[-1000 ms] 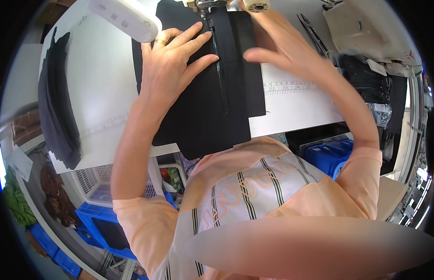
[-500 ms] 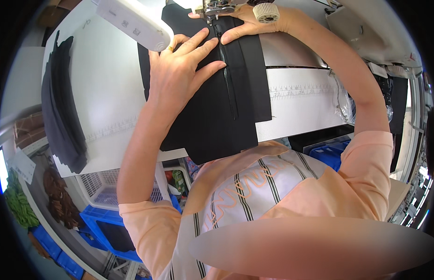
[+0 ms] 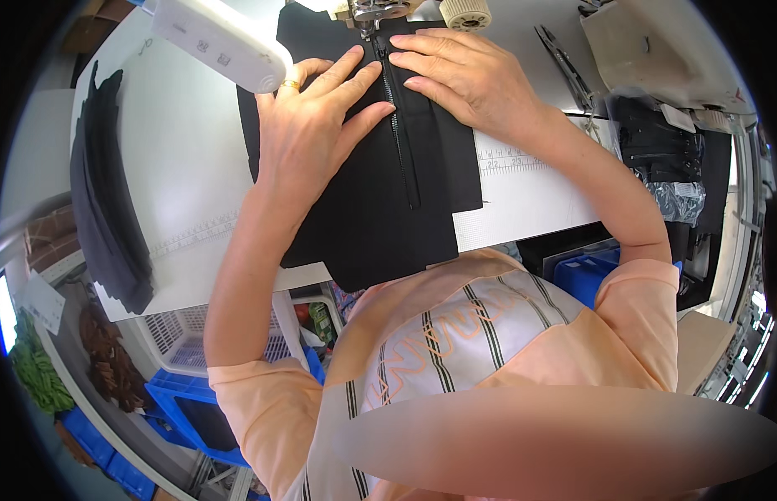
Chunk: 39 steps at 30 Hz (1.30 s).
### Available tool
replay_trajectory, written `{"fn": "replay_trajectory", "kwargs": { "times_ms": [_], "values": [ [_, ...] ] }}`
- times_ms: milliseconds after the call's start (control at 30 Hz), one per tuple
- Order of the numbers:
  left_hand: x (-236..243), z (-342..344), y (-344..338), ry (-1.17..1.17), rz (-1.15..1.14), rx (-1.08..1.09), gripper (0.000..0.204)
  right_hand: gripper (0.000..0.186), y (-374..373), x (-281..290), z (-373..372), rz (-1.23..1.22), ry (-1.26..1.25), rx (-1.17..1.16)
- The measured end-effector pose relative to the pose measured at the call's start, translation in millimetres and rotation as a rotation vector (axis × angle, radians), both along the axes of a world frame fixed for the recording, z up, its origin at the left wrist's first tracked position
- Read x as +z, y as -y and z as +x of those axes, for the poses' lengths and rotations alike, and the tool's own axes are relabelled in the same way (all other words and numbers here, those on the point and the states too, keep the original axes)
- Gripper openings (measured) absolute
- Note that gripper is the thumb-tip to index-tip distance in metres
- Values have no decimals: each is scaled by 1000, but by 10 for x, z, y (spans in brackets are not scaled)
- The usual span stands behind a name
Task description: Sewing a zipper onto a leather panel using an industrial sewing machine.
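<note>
A black fabric piece [image 3: 363,209] lies on the white sewing table, its near end hanging over the table's front edge. A zipper [image 3: 397,134] with metal teeth runs lengthwise down its middle. Just beyond the zipper's far end is the sewing machine's presser foot [image 3: 368,33]. My left hand [image 3: 309,113], with a ring on one finger, rests on the fabric left of the zipper, fingers spread and fingertips close to the teeth. To the right of the zipper my right hand [image 3: 468,79] lies flat on the cloth with its fingers apart. Neither hand grips anything.
Left on the table is a stack of dark fabric pieces [image 3: 113,192]. A white machine-mounted housing [image 3: 222,42] overhangs the far left. Tweezers [image 3: 564,63] lie right of the handwheel [image 3: 465,13]. Bagged black zippers [image 3: 660,150] sit far right. Below left stand a white basket [image 3: 176,338] and blue crates [image 3: 188,401].
My right hand has come back from beside the machine head to lie flat on the fabric right of the zipper. My left hand stays in nearly the same place on the cloth.
</note>
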<state>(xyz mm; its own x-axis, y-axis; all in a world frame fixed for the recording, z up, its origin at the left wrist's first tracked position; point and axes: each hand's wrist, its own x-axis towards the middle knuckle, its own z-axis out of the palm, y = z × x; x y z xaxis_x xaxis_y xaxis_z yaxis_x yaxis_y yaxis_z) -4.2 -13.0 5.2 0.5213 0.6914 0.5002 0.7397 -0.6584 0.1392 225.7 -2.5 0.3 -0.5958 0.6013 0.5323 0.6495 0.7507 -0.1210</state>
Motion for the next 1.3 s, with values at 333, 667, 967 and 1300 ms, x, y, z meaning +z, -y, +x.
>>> {"fn": "replay_trajectory", "kwargs": {
  "times_ms": [333, 667, 967, 1300],
  "values": [
    [-49, -14, -11, 72, -11, -28, 37, 27, 10, 3, -12, 10, 22, -10],
    [44, -8, 35, -49, 23, -11, 41, 28, 30, -1, -23, 71, 79, -52],
    [55, -12, -35, -28, -25, -73, 43, 24, -25, -34, -7, 76, 52, -53],
    [42, 9, -116, 5, -19, -69, 43, 23, -76, -55, -4, 57, 59, -61]
  ]
}}
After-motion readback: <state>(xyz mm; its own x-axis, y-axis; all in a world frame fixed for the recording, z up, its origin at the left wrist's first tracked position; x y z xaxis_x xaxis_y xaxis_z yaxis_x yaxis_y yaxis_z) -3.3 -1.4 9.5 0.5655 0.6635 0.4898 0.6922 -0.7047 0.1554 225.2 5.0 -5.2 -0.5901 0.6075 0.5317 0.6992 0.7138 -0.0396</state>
